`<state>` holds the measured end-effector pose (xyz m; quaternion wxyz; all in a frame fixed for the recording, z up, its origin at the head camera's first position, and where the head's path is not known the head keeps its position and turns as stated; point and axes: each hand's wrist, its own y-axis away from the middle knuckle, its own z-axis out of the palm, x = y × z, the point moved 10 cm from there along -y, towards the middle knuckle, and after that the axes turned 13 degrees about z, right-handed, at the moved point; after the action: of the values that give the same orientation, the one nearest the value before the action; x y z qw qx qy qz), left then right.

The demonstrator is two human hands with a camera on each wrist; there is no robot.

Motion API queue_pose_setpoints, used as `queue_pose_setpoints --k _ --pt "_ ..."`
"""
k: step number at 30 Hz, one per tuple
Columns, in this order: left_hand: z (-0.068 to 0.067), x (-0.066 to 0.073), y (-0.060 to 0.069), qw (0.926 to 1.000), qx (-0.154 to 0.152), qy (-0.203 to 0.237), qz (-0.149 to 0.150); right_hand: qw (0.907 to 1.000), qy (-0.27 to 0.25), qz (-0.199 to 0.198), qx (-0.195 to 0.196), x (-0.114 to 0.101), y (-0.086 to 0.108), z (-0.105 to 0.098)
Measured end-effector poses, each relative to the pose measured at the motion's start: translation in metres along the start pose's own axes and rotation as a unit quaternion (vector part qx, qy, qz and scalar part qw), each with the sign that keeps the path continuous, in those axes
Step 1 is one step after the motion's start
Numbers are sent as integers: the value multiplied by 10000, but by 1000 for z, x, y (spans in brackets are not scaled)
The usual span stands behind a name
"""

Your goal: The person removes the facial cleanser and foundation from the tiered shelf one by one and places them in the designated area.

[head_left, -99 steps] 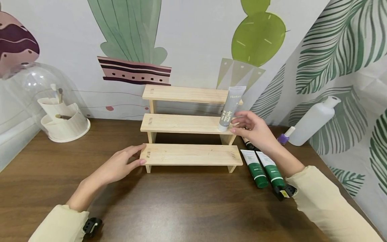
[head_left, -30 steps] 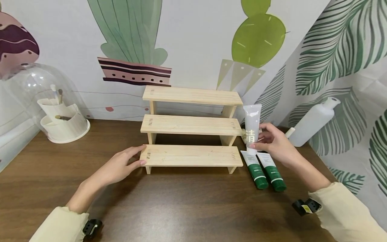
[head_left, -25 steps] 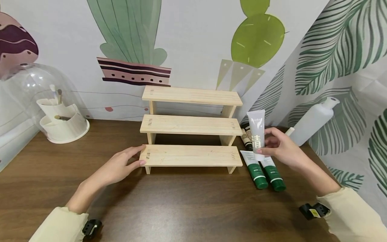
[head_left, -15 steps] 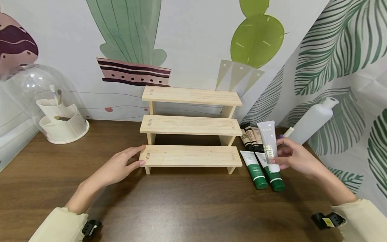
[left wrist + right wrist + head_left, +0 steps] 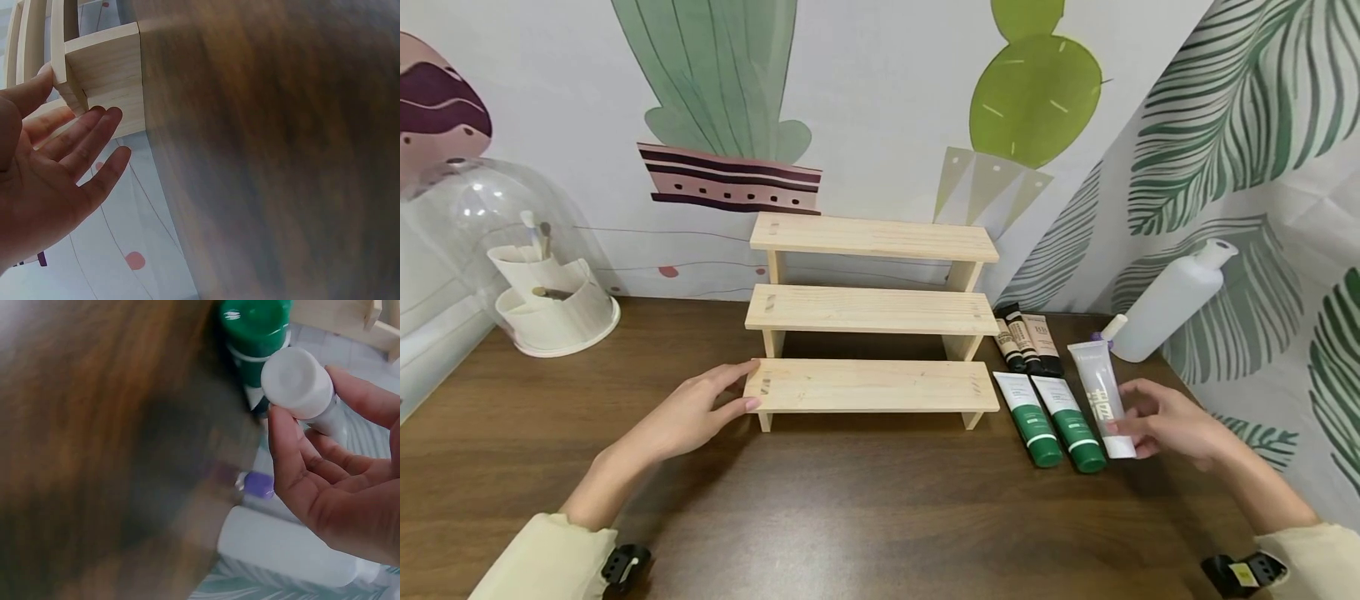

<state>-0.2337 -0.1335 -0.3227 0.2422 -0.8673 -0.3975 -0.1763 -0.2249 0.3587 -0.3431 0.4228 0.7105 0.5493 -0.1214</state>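
Observation:
My left hand [image 5: 700, 408] touches the left end of the lowest step of a three-tier wooden display rack [image 5: 872, 387]. In the left wrist view, its fingers extend loosely around the board's end [image 5: 70, 94], thumb on one side. On the right, my right hand [image 5: 1172, 421] pinches a grey squeeze tube [image 5: 1097, 387] near its white cap, between thumb and fingers. The tube leans cap-down beside two green-and-white tubes [image 5: 1027, 417]. Its cap [image 5: 290, 381] faces the right wrist camera; whether it touches the table cannot be told.
Several small beige-and-black tubes [image 5: 1026, 343] lie behind the green ones. A purple nail polish bottle [image 5: 257, 485] with a white cap and a white bottle [image 5: 1172, 304] stand by the right wall. At left, a clear dome [image 5: 482, 196] covers a white brush holder [image 5: 561, 304].
My right hand has lifted the grey tube off the rack's middle step and carried it right and toward me, past the green tubes. My left hand stays at the rack.

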Motion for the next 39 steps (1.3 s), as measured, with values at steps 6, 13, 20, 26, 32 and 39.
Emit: queue_pose_setpoints --k 6,13,20,26,32,39 --pt "-1 1 -1 10000 28 -12 63 9989 -254 221 -338 19 -4 5" --pt "-2 1 -1 9999 59 -15 110 9964 -427 256 -682 30 -7 12" --pt "-2 0 0 9998 89 106 127 9944 -593 497 -716 39 -12 14" --pt "-2 2 -1 9998 81 138 144 9934 -671 504 -780 42 -15 16" --pt "-2 1 0 9998 86 155 73 9929 -715 580 -749 44 -17 15" --pt "-1 0 1 9999 84 86 22 9914 -759 583 -897 45 -17 17"
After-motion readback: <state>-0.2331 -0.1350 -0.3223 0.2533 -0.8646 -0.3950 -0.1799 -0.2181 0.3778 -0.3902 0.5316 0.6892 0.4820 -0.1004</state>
